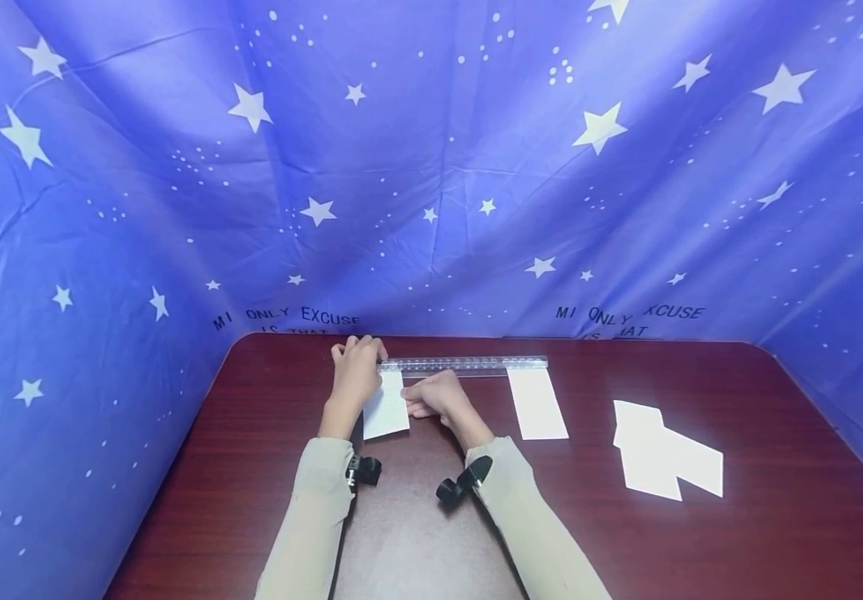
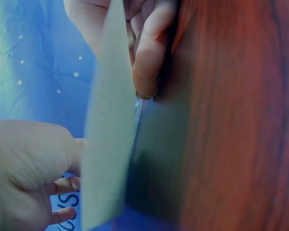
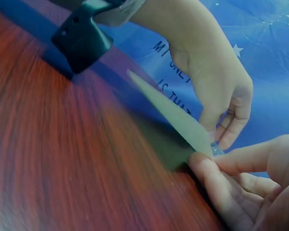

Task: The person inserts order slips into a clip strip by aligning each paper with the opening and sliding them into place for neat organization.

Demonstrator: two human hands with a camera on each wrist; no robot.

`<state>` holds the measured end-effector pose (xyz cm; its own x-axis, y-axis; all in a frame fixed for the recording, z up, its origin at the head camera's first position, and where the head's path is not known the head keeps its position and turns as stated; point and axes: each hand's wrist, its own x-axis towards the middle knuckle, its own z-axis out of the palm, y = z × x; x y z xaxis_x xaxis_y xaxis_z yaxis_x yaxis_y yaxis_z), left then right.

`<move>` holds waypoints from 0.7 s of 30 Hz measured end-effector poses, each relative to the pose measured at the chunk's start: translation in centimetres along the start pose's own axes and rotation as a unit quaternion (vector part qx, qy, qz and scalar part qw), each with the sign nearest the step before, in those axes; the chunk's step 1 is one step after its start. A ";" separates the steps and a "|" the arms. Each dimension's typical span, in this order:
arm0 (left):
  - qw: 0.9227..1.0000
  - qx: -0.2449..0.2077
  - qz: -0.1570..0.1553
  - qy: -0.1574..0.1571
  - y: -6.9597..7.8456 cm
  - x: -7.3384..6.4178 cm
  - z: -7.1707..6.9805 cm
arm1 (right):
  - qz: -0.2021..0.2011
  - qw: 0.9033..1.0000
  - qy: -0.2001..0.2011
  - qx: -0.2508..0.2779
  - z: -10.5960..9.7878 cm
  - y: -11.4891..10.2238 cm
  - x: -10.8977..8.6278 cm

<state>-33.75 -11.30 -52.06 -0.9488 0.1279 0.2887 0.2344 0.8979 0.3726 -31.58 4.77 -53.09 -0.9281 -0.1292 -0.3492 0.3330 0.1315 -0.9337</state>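
Note:
My left hand (image 1: 358,373) is at the left end of a clear plastic ruler (image 1: 461,364), fingers pointing down; its thumb is at the ruler's end. Below it a white paper piece (image 1: 384,415) reaches from the ruler toward me. From the right, my right hand (image 1: 442,396) pinches the paper's edge between thumb and fingers. In the left wrist view the paper (image 2: 108,130) hides the left fingertips. The right wrist view shows the paper (image 3: 171,108) tilted up off the table, with the right fingers (image 3: 207,173) at its edge.
A second white paper piece (image 1: 538,404) lies under the ruler's right end. Several overlapping white papers (image 1: 652,458) lie farther right on the dark red wooden table (image 1: 251,500). A blue star-patterned curtain (image 1: 431,167) closes off the back and sides.

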 end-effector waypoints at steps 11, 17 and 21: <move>1.000 0.003 -0.003 -0.003 0.5 0.1 -0.3 | -0.006 1.000 -0.002 0.022 -0.1 0.0 0.2; 1.000 -0.003 -0.006 -0.006 0.3 -0.1 -0.2 | -0.003 0.999 0.028 0.033 0.4 0.2 0.1; 1.000 -0.005 -0.005 -0.003 0.3 -0.2 -0.2 | -0.012 0.998 0.043 0.039 0.5 0.5 0.0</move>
<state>-33.46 -11.12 -51.86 -0.9524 0.1204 0.2800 0.2263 0.8947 0.3851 -31.36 4.32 -53.61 -0.9457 -0.0461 -0.3216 0.3192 0.0528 -0.9462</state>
